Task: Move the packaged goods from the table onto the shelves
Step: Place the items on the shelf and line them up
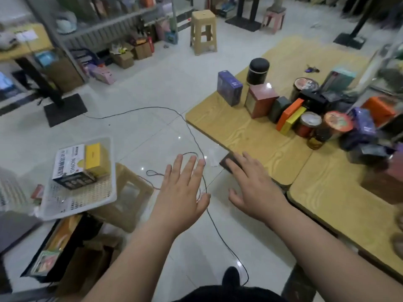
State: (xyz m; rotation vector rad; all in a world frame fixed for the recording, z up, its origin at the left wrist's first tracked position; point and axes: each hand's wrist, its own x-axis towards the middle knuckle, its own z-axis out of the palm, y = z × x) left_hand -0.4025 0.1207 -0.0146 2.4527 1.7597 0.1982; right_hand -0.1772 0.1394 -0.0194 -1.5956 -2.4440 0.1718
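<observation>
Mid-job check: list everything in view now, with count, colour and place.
tables: two, light wood, right side
packaged goods: crowded cluster, count unclear, mixed colours, on the tables
purple box: one, cluster's left end
black canister: one, behind the purple box
flat dark item: one, table's near corner
basket: one, white, on a stool, left; holds two boxes
beige stools: two, one far, one under the basket
cable: one, black, across the floor
shelves: grey, far left, blurred
left hand: one, open, over the floor
right hand: one, fingers straight on the flat dark item
</observation>
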